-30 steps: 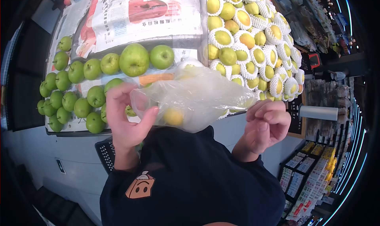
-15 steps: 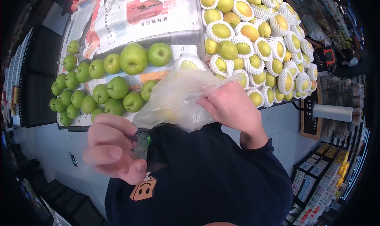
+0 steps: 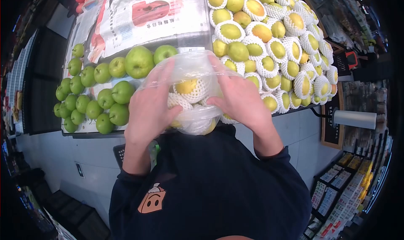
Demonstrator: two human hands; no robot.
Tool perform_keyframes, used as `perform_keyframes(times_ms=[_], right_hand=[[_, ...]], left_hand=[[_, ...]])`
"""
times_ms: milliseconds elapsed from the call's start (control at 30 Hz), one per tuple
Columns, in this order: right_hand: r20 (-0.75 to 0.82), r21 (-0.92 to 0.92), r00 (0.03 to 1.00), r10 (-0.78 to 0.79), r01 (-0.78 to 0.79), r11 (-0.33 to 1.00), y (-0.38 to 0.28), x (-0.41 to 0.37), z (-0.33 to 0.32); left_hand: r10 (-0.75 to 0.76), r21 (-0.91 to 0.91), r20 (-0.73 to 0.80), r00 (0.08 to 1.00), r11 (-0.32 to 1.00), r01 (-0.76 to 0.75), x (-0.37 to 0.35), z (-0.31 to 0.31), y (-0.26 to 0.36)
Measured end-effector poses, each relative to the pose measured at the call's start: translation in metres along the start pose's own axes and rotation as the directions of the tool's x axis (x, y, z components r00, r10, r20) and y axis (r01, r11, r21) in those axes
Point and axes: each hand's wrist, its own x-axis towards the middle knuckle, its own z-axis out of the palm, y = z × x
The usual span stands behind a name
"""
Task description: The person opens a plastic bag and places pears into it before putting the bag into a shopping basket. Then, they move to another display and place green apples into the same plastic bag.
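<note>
A clear plastic bag (image 3: 194,62) stands in front of my chest at the display's near edge, its mouth spread wide. Inside it lie several yellow-green pears (image 3: 187,87) in white foam nets. My left hand (image 3: 148,106) grips the bag's left side, with the fingers reaching under the film and the thumb toward the fruit. On the opposite side my right hand (image 3: 241,98) holds the rim the same way. The film partly veils the fingertips of both hands. Green apples (image 3: 123,92) sit just left of my left hand.
Many foam-netted pears (image 3: 277,50) fill the display's right half. Newspaper (image 3: 113,25) covers the back left, behind rows of green apples. A roll of plastic bags (image 3: 354,119) sticks out at the right edge. Shelves with packaged goods (image 3: 336,189) stand lower right.
My left hand has come up from below and taken hold of the bag's left side. The bag's mouth has been pulled open, so the netted pears inside now show clearly.
</note>
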Motion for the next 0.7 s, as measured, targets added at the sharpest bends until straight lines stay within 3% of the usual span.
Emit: perform_keyframes(times_ms=[100, 133, 200, 300, 400, 500, 600, 700], right_hand=[[-0.021, -0.033, 1.0, -0.015, 0.015, 0.999, -0.006, -0.002, -0.005], [-0.044, -0.02, 0.995, -0.085, 0.084, 0.996, -0.005, 0.0, -0.001], [-0.093, -0.002, 0.971, -0.222, 0.222, 0.975, 0.001, 0.003, 0.007], [0.035, 0.017, 0.998, -0.057, 0.057, 0.998, -0.006, 0.008, 0.004], [-0.103, 0.005, 0.994, 0.023, -0.023, 1.0, 0.012, 0.01, 0.02], [-0.061, -0.016, 0.997, 0.04, -0.041, 0.999, 0.012, 0.007, 0.014], [-0.016, 0.041, 1.0, -0.017, 0.018, 0.999, 0.005, 0.004, 0.005], [-0.126, 0.117, 0.979, -0.161, 0.176, 0.977, 0.011, 0.003, 0.026]], left_hand=[[0.159, -0.037, 0.058, 0.986, 0.987, -0.157, 0.003, 0.004, -0.005], [0.225, -0.06, 0.078, 0.971, 0.973, -0.221, 0.004, 0.007, -0.008], [0.172, -0.054, 0.175, 0.97, 0.985, -0.164, 0.011, 0.016, -0.005], [0.15, -0.073, 0.21, 0.966, 0.988, -0.137, 0.021, 0.035, -0.008], [0.128, -0.09, 0.199, 0.971, 0.99, -0.112, 0.029, 0.043, -0.004], [0.162, -0.003, 0.091, 0.983, 0.987, -0.163, 0.027, 0.05, 0.0], [0.183, 0.041, 0.066, 0.981, 0.982, -0.186, 0.026, 0.055, 0.004], [0.153, -0.033, 0.12, 0.981, 0.988, -0.151, 0.031, 0.059, 0.001]])
